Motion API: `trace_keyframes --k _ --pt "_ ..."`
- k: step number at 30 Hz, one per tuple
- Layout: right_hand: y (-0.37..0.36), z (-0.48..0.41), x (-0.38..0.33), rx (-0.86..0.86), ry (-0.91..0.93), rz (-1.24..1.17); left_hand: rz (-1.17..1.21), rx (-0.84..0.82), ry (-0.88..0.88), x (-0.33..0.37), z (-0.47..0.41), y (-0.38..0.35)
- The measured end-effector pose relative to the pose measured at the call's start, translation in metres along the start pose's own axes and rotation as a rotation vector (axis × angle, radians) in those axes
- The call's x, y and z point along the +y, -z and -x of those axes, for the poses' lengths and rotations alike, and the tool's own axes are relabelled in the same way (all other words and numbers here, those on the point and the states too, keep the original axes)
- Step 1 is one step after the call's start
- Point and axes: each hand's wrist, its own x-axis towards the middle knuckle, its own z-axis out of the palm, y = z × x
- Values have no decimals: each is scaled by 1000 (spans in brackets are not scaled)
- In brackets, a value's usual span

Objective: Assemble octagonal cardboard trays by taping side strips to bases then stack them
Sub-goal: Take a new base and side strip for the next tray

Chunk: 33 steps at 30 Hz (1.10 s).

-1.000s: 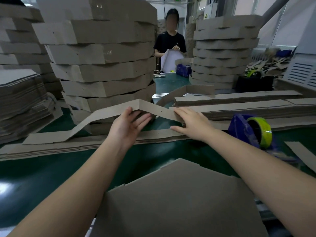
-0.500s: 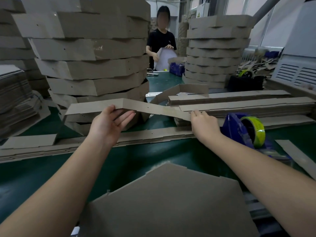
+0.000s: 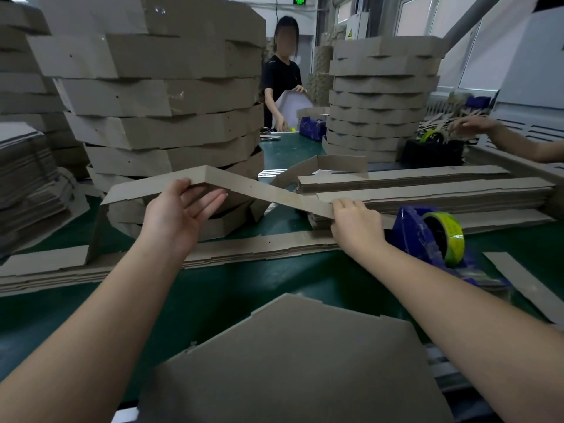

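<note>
A long creased cardboard side strip (image 3: 259, 189) arches above the green table (image 3: 259, 288). My left hand (image 3: 177, 212) holds the strip near its raised fold, thumb on top and fingers under. My right hand (image 3: 355, 222) grips the strip's right part against a pile of flat strips (image 3: 433, 193). The strip's left end bends down to the table. A flat octagonal cardboard base (image 3: 293, 361) lies close in front of me. A blue tape dispenser (image 3: 427, 236) with a yellow-green roll stands just right of my right hand.
Tall stacks of finished trays (image 3: 158, 96) rise at the back left, and another stack (image 3: 381, 96) stands at the back right. More flat strips (image 3: 152, 261) lie across the table. A person in black stands behind, and another person's arm (image 3: 503, 138) reaches in at the right.
Both hands have lifted the strip higher and folded it further. Its left sections now bend steeply down to the table, and another person's arm has come in at the right.
</note>
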Motion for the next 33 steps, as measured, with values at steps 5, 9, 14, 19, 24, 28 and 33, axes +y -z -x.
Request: trace_keyframes --k 5,9,14,19,24,28,33 --pt "-7 4 27 -179 -209 308 -32 -9 -9 6 5 -10" --pt "-3 1 23 -147 -159 267 -19 -9 -51 17 5 -18" --pt "7 -4 8 -128 -110 258 -23 -20 -87 35 4 -21" --pt "9 -6 14 -111 -141 235 -55 -22 -101 46 8 -28" --pt "20 -9 34 -136 -239 264 -38 -31 -148 63 12 -44" --pt "34 -15 31 -50 -238 202 40 -46 -165 80 16 -55" --pt "56 -22 20 14 -231 137 119 -48 -192 100 20 -65"
